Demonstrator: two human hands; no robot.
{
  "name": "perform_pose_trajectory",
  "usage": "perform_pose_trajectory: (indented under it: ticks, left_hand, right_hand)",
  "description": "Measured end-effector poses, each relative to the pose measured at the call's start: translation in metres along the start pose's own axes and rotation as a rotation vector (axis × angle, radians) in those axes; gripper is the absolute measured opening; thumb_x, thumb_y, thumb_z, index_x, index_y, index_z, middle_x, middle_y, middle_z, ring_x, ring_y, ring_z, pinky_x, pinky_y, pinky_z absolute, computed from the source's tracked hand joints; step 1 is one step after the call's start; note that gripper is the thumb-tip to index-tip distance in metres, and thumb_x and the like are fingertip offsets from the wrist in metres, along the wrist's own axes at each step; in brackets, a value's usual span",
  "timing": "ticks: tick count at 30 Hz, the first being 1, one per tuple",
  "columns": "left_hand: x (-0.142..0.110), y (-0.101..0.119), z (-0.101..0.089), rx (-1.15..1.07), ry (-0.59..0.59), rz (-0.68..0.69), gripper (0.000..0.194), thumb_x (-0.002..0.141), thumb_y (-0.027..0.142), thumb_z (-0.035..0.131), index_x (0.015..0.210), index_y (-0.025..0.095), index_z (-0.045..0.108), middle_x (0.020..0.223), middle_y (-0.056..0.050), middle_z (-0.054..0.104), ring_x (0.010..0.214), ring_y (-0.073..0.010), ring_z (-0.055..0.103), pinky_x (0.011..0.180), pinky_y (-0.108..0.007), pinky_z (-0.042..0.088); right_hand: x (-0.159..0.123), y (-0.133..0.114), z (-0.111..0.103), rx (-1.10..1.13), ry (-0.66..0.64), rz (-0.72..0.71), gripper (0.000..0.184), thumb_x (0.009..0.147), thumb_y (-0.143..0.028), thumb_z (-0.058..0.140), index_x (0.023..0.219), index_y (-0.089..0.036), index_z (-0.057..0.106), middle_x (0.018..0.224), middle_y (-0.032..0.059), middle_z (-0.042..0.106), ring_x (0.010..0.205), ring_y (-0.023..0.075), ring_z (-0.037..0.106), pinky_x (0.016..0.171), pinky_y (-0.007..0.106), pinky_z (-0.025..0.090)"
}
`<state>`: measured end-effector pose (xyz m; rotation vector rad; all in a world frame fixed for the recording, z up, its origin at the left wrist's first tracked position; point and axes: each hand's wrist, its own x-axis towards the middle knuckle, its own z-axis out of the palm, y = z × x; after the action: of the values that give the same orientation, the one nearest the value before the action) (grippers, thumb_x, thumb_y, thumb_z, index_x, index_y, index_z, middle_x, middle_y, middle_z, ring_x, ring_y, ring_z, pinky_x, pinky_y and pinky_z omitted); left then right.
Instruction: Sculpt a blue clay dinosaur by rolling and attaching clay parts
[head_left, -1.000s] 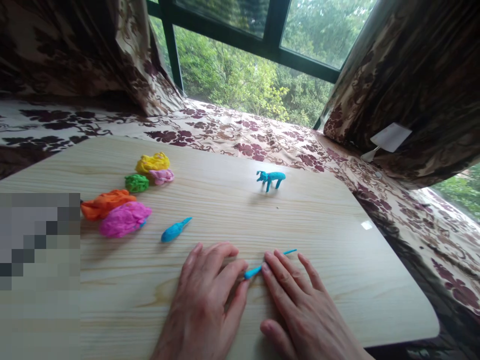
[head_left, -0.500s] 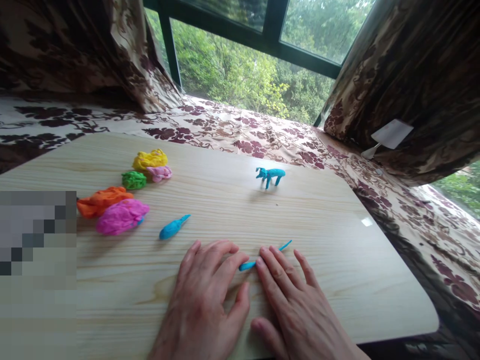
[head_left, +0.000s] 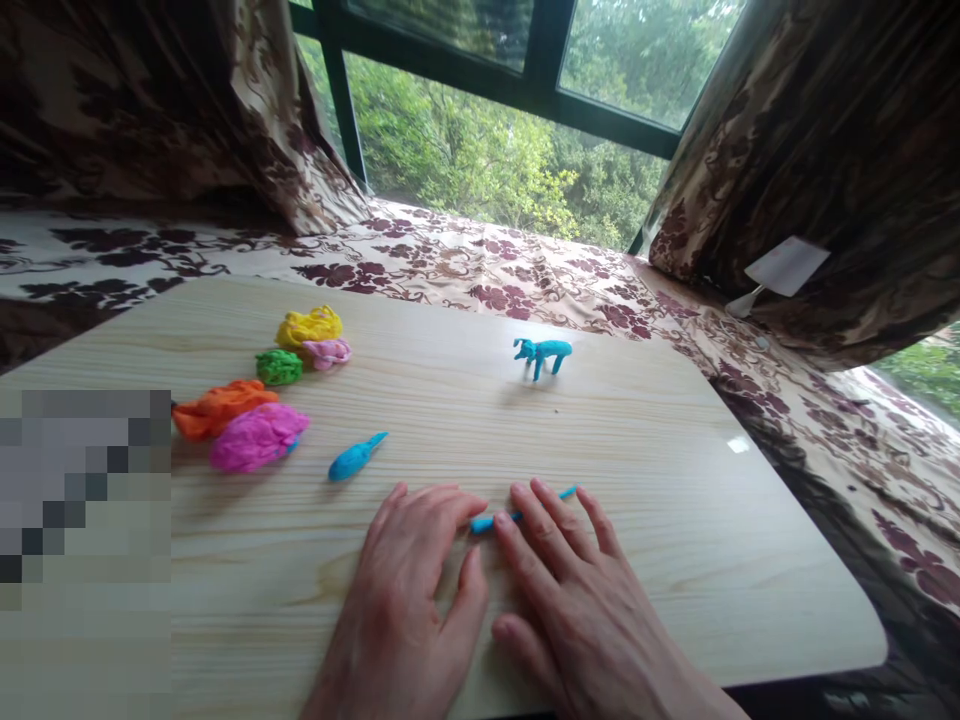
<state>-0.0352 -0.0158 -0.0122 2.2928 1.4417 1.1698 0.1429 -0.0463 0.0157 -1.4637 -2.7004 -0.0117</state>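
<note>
A thin roll of blue modelling clay lies on the pale wooden table. My right hand is flat over its middle, fingers stretched out, and both ends of the roll show past the fingers. Just left of the roll, my left hand rests on the table with its fingers bent and thumb apart; its index fingertip is near the thicker end. Left of that hand lies a blue clay piece, fat at one end and pointed at the other. A small blue clay animal stands upright on its legs farther back.
Lumps of clay sit at the left: yellow, light pink, green, orange and bright pink. A blurred block covers the lower left. Behind the table are flowered cloth, curtains and a white lamp.
My right hand has shifted slightly left and away from me over the blue roll. The left hand's index finger has lifted and moved back a little. The view has turned slightly.
</note>
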Motion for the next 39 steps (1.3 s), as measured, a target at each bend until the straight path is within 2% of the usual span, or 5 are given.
perform_pose_trajectory:
  ticks: [9,15,22,29,39]
  left_hand:
    - [-0.001,-0.001,-0.006,-0.12,-0.014,-0.143,0.045,0.073,0.009,0.043,0.116,0.023,0.045,0.116,-0.004,0.051,0.112,-0.0204,0.045,0.099,-0.038,0.036]
    - [-0.002,0.0,-0.007,-0.126,-0.016,-0.153,0.049,0.071,0.006,0.041,0.117,0.024,0.045,0.117,-0.003,0.051,0.114,-0.02,0.043,0.099,-0.038,0.035]
    - [0.001,0.001,-0.007,-0.136,-0.011,-0.163,0.05,0.069,0.005,0.039,0.114,0.023,0.047,0.116,-0.003,0.051,0.112,-0.0202,0.045,0.096,-0.036,0.038]
    - [0.001,0.002,-0.01,-0.154,-0.001,-0.194,0.049,0.069,0.005,0.039,0.115,0.023,0.048,0.116,-0.003,0.051,0.113,-0.0195,0.044,0.097,-0.036,0.037]
    - [0.001,0.003,-0.013,-0.158,0.039,-0.216,0.048,0.069,0.006,0.038,0.113,0.022,0.049,0.117,-0.004,0.051,0.113,-0.0205,0.045,0.098,-0.038,0.037]
  right_hand:
    - [0.023,-0.005,-0.001,0.015,-0.033,0.032,0.054,0.092,-0.04,0.03,0.14,-0.017,0.021,0.147,0.0048,0.013,0.135,0.0207,0.008,0.109,0.048,0.01]
    - [0.008,-0.004,0.006,0.013,-0.034,-0.083,0.06,0.09,-0.04,0.034,0.141,-0.014,0.015,0.147,0.005,0.01,0.135,0.0216,0.008,0.11,0.045,0.006]
    - [0.029,-0.004,0.002,0.061,-0.036,0.047,0.056,0.091,-0.043,0.03,0.14,-0.018,0.019,0.147,0.004,0.012,0.135,0.0204,0.009,0.109,0.047,0.011]
    - [0.014,-0.005,0.001,0.052,-0.05,-0.036,0.055,0.091,-0.038,0.031,0.141,-0.02,0.016,0.147,0.0024,0.011,0.135,0.0225,0.008,0.108,0.049,0.013]
    - [0.038,-0.004,-0.007,0.075,0.001,0.031,0.049,0.093,-0.038,0.028,0.138,-0.018,0.026,0.145,0.0065,0.023,0.135,0.0221,0.011,0.108,0.05,0.015]
